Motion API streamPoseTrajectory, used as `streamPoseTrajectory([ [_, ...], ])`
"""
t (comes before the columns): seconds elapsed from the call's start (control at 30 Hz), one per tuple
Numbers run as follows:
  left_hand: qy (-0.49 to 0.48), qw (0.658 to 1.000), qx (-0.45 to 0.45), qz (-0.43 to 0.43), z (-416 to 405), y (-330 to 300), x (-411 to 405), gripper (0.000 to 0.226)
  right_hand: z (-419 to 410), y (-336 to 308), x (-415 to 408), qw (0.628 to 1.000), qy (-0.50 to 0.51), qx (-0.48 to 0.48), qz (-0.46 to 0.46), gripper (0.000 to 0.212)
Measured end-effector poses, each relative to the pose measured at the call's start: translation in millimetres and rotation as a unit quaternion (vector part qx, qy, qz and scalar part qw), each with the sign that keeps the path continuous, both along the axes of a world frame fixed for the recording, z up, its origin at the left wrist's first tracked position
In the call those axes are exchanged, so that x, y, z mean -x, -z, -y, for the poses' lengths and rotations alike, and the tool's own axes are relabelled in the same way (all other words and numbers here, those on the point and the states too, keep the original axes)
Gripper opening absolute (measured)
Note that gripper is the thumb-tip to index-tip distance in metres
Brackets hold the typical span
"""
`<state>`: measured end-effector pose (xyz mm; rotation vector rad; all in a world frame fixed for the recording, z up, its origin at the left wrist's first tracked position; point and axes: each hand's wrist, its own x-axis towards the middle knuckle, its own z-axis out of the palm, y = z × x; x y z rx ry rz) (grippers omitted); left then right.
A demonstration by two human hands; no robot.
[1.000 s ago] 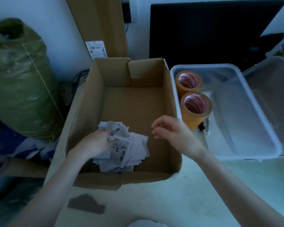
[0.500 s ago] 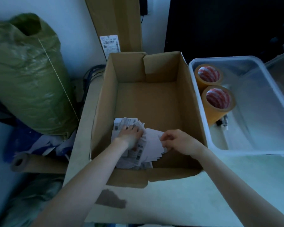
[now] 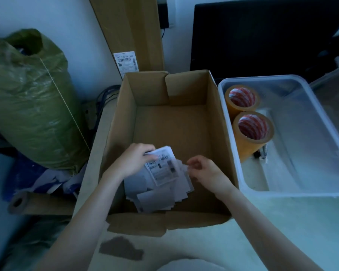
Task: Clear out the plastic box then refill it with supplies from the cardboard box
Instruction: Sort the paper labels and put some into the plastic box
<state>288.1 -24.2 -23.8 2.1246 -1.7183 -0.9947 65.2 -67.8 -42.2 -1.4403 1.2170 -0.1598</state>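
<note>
Two hands reach down into the cardboard box (image 3: 170, 133). The left hand (image 3: 132, 162) has its fingers curled over the far edge of the top sheet of a stack of printed labels (image 3: 160, 182), gripping it; that top sheet tilts up toward the camera, its barcode side showing, its long axis running from the far left to the near right. The right hand (image 3: 205, 171) sits just beside the stack's right edge with fingers loosely curled and thumb near the fingertips; whether it pinches a sheet cannot be told, as that edge is blurred. The rest of the labels lie fanned and untidy on the box floor in the near left corner, spilling toward the near wall.

The cardboard box stands open on the pale worktop (image 3: 282, 231), its long axis running away from the person, flaps folded out at the near side. Just beside it on the right sits the clear plastic box (image 3: 321, 122), its long axis also running away. Two rolls of tan tape (image 3: 252, 132) stand against its left wall, one behind the other, holes facing up, with a small dark item and a spring (image 3: 265, 151) near the closer roll.

To the left, off the worktop, stands a bulging green sack (image 3: 31, 106).
</note>
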Motion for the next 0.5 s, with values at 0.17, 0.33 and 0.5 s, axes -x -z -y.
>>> streamPoseTrajectory([
  [0.17,-0.147,0.977,0.081,-0.133,-26,-11,8,0.019,-2,-10,0,0.995,-0.017,-0.02,0.095,0.026],
  [0.33,-0.281,0.922,0.128,-0.232,-43,-3,34,0.012,-5,-15,0,0.981,-0.05,-0.078,0.169,0.023],
  [0.5,-0.38,0.877,0.154,-0.251,-49,9,43,0.012,-4,-18,-1,0.981,-0.046,-0.069,0.174,0.019],
])
